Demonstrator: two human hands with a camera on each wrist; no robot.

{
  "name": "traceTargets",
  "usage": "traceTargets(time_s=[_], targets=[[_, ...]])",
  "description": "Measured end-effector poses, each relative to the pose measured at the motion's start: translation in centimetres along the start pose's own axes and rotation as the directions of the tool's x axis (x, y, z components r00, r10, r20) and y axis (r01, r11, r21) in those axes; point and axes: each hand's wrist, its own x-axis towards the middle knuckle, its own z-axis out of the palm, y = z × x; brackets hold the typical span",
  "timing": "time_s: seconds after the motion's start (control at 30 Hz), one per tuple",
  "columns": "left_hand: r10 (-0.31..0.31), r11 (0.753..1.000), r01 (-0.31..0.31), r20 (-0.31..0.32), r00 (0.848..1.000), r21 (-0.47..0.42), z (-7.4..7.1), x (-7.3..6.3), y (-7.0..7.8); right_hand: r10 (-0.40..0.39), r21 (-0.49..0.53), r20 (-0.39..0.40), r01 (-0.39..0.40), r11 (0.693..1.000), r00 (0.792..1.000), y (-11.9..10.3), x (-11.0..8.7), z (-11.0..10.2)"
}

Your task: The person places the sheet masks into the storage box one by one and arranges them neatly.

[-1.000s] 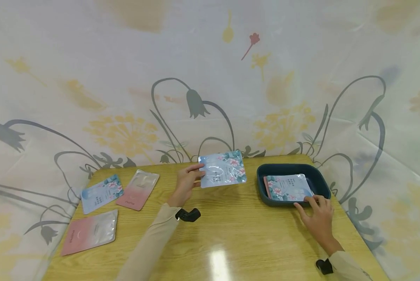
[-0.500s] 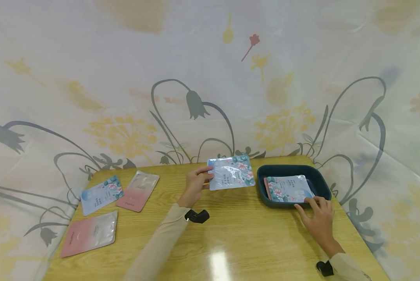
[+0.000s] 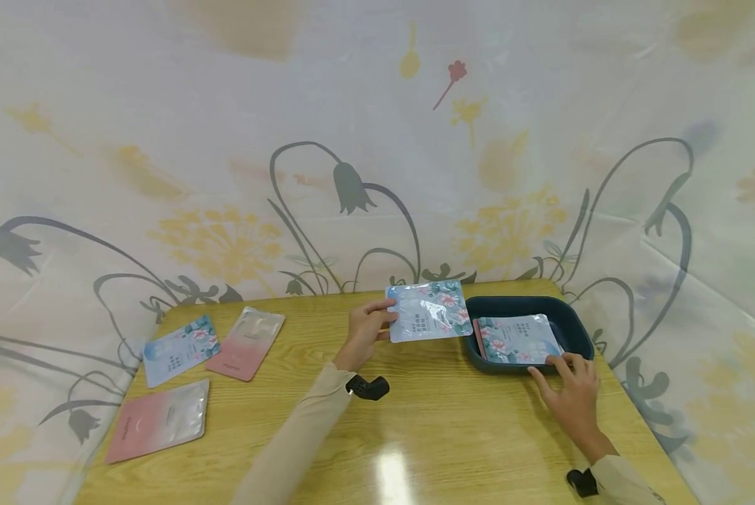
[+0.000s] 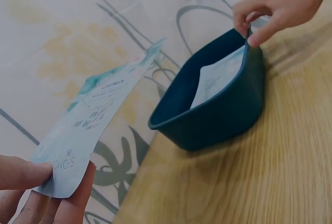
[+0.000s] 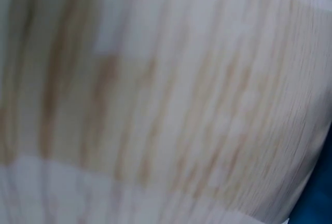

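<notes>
My left hand point(image 3: 366, 331) pinches a blue flowered sheet-mask packet point(image 3: 429, 311) by its left edge, thumb on top and fingers below. The packet is held above the table, its right end close to the left rim of a dark teal basin point(image 3: 516, 301). In the left wrist view the same packet point(image 4: 98, 115) slants up from the thumb. My right hand point(image 3: 570, 400) pinches the basin's near rim between thumb and fingers. Inside the basin another blue flowered packet point(image 3: 521, 338) lies over a pink one point(image 3: 478, 337), of which only an edge shows.
At the table's left lie a blue flowered packet point(image 3: 183, 349), a pink and silver packet point(image 3: 246, 344) touching it, and another pink packet point(image 3: 158, 421) nearer me. A patterned curtain point(image 3: 377, 175) hangs behind the wooden table point(image 3: 466, 435). The right wrist view shows mostly blurred wood grain.
My left hand has carried the blue packet rightward, toward the basin. My right hand stays at the basin's near rim, and the packets on the table lie as before.
</notes>
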Motion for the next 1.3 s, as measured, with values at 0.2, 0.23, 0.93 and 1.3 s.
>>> traceTargets(time_s=[0.2, 0.23, 0.93, 1.3], targets=[[0.003, 1.000, -0.003, -0.003, 1.000, 0.008, 1.1, 0.5, -0.4, 0.000, 0.004, -0.006, 0.001, 1.000, 1.000, 0.4, -0.1, 0.2], [-0.001, 1.000, 0.001, -0.004, 1.000, 0.002, 1.3, 0.9, -0.7, 0.001, 0.004, -0.006, -0.001, 1.000, 1.000, 0.4, -0.1, 0.2], [-0.020, 0.994, 0.027, 0.069, 0.997, -0.110, 6.2, 0.9, -1.6, 0.000, 0.005, -0.012, 0.000, 1.000, 1.000, 0.3, 0.0, 0.1], [-0.073, 0.982, 0.094, 0.128, 0.989, -0.161, 9.4, 1.9, -3.2, -0.012, 0.007, -0.025, 0.012, 1.000, 1.000, 0.7, -0.1, 0.3]])
